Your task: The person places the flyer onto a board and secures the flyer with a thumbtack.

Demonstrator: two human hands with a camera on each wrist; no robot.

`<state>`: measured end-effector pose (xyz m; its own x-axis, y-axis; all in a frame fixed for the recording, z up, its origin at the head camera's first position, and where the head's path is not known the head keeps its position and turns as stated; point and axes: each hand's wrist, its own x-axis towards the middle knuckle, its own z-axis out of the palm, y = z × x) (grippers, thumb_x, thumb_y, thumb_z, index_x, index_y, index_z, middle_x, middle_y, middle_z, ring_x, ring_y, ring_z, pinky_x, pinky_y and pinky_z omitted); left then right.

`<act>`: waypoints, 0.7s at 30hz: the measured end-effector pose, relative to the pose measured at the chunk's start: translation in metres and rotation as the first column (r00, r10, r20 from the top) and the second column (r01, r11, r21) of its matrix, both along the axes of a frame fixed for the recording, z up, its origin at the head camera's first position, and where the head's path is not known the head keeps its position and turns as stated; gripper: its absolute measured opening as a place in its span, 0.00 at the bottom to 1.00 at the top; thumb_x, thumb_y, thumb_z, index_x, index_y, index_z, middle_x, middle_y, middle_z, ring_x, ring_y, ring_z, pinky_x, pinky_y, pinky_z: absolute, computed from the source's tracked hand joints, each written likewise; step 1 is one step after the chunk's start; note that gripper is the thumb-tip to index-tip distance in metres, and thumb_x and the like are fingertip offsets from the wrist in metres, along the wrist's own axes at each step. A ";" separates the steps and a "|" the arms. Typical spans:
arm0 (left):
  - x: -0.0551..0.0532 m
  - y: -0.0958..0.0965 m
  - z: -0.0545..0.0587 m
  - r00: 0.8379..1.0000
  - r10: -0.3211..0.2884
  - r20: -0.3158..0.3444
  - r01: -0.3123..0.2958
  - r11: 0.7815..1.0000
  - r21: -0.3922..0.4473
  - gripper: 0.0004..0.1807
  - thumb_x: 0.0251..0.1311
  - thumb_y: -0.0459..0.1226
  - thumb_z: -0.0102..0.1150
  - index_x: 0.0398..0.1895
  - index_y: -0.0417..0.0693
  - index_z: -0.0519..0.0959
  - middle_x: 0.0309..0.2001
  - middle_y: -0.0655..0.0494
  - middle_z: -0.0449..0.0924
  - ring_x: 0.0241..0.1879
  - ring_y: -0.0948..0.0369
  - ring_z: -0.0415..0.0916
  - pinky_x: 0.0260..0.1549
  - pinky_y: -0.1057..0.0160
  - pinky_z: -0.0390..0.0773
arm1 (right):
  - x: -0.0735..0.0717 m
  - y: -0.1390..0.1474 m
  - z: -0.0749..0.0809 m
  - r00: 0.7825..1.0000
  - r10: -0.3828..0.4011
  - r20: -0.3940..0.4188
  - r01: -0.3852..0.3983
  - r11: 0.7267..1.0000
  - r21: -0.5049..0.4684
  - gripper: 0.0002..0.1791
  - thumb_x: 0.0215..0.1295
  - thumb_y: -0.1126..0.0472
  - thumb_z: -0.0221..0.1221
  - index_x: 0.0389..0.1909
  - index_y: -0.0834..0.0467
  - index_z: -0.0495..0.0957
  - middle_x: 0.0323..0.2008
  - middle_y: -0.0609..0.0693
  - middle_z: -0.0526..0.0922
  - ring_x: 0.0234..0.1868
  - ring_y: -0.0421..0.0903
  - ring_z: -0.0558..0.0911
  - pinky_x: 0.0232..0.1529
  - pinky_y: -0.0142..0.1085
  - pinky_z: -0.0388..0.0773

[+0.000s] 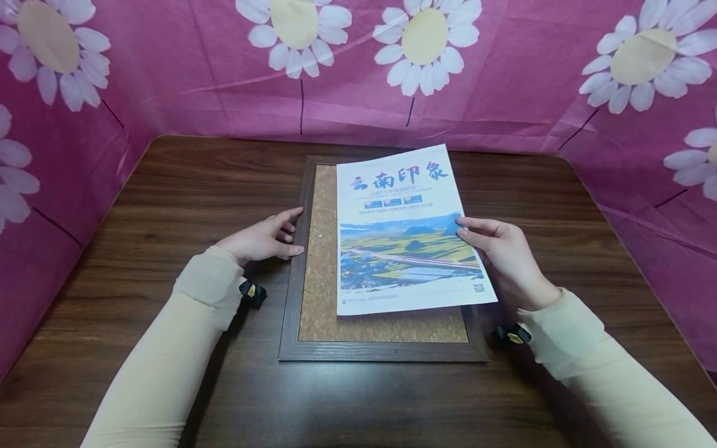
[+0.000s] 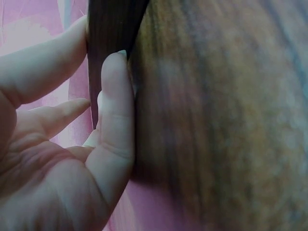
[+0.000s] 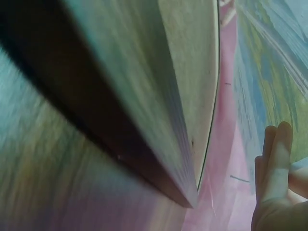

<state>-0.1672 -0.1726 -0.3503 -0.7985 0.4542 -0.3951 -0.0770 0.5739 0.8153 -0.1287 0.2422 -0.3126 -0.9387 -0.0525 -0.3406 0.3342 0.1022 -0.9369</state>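
Note:
A printed paper poster (image 1: 411,249), with blue Chinese lettering above a landscape picture, lies slanted over a dark wooden frame (image 1: 386,351) with a cork board (image 1: 319,249) inside. My right hand (image 1: 506,252) pinches the poster's right edge between thumb and fingers. In the right wrist view, the poster (image 3: 272,86) stands apart from the frame (image 3: 159,163), lifted above it. My left hand (image 1: 260,236) touches the frame's left side with its index finger and thumb. The left wrist view shows the fingers (image 2: 117,101) resting against the frame's side edge (image 2: 113,29).
The frame lies flat on a brown wood-grain table (image 1: 185,180). A pink cloth (image 1: 224,93) with large white daisies hangs around the table's back and sides. Small black devices sit at the left wrist (image 1: 253,294) and right wrist (image 1: 514,335).

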 end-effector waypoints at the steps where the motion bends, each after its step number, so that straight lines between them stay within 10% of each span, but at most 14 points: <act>1: 0.000 0.000 0.000 1.000 -0.004 -0.005 0.004 1.000 -0.004 0.47 0.67 0.35 0.59 0.80 0.47 0.39 0.68 0.33 0.55 0.64 0.44 0.62 0.52 0.57 0.78 | -0.001 -0.002 -0.001 1.000 0.016 -0.004 -0.016 0.999 0.032 0.27 0.66 0.54 0.64 0.64 0.59 0.75 0.36 0.41 0.89 0.33 0.40 0.88 0.33 0.34 0.86; 12: -0.001 -0.001 -0.002 1.000 -0.011 -0.012 0.011 1.000 -0.017 0.48 0.67 0.35 0.59 0.80 0.47 0.39 0.69 0.33 0.55 0.65 0.44 0.62 0.54 0.55 0.77 | -0.011 -0.020 -0.009 0.990 0.134 -0.036 -0.123 0.967 0.221 0.28 0.71 0.56 0.59 0.67 0.66 0.70 0.36 0.36 0.85 0.36 0.32 0.85 0.38 0.29 0.84; 21: 0.000 -0.001 0.000 1.000 -0.014 -0.013 0.013 1.000 -0.007 0.48 0.67 0.35 0.59 0.80 0.46 0.38 0.69 0.32 0.55 0.65 0.43 0.62 0.54 0.55 0.78 | -0.014 -0.023 -0.012 0.966 0.257 -0.012 -0.238 0.911 0.337 0.27 0.71 0.57 0.59 0.66 0.66 0.71 0.46 0.53 0.86 0.40 0.30 0.83 0.45 0.26 0.81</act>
<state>-0.1667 -0.1735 -0.3504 -0.7974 0.4623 -0.3879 -0.0585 0.5805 0.8121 -0.1429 0.2192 -0.3245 -0.9280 -0.1792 -0.3268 0.2070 0.4815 -0.8516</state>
